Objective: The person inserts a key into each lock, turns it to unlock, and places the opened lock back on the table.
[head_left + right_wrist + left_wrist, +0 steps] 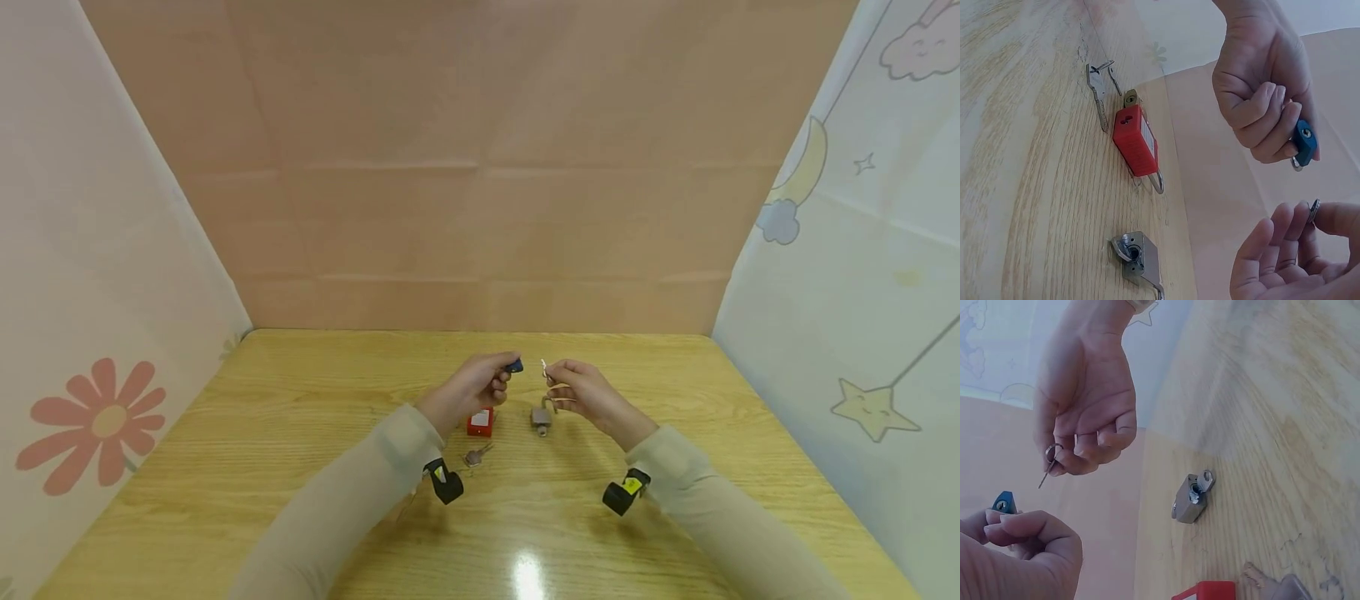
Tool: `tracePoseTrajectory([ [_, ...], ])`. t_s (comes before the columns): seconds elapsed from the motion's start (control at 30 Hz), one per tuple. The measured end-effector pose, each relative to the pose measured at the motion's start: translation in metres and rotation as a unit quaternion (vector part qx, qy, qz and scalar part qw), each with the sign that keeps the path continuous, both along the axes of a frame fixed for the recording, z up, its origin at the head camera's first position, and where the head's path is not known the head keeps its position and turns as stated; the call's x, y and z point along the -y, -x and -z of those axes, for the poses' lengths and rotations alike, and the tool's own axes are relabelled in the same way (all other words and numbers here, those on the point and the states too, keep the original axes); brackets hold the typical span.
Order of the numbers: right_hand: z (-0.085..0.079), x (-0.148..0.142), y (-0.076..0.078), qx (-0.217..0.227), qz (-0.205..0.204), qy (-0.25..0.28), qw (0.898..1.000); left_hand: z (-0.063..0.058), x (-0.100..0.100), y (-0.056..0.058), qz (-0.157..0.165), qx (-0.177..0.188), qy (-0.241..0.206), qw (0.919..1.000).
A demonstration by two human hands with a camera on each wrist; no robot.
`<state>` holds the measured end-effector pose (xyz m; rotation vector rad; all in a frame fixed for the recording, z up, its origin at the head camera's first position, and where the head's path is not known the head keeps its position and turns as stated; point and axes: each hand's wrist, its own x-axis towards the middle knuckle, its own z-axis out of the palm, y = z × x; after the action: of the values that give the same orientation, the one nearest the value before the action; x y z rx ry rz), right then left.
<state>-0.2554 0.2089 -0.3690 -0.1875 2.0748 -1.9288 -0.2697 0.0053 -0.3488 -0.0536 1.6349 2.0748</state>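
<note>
"Currently, what does the head view show?"
"A person's left hand [476, 382] grips a small blue padlock [514, 366] above a yellow wood-grain tabletop [300, 400]; the right hand [588, 394] pinches a small silver key [544, 367], apart from it."
"Left wrist?"
"A blocky grey metal padlock [1189, 500] sits on the tabletop, a second metal key [1207, 480] at its keyway."
"Right wrist?"
"A red block-shaped padlock [1136, 142] lies near the grey one."

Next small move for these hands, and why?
Probably bring the key in the right hand to the keyhole of the blue padlock: the left hand grips that padlock with its keyhole uncovered, and a gap separates key and padlock.
</note>
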Motion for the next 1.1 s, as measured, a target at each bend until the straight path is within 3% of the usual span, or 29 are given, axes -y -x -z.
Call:
tracePoseTrajectory([
  [0.37,0.002,0.010,-0.001,0.012,-0.005,0.020,1.000,0.012,0.007,0.006,-0.013,0.021,-0.019,0.9995],
  [0.53,0.002,0.015,-0.005,0.010,-0.049,0.050,0.998,0.012,0.008,0.007,-0.016,0.016,-0.014,0.9996],
  [0.8,-0.002,0.031,-0.011,0.015,-0.104,0.041,0.994,0.010,0.009,0.007,-0.027,0.011,-0.005,0.9996],
  [1.1,-0.005,0.040,-0.011,0.058,-0.087,0.068,0.992,0.010,0.010,0.005,-0.012,-0.002,0.013,0.9998],
])
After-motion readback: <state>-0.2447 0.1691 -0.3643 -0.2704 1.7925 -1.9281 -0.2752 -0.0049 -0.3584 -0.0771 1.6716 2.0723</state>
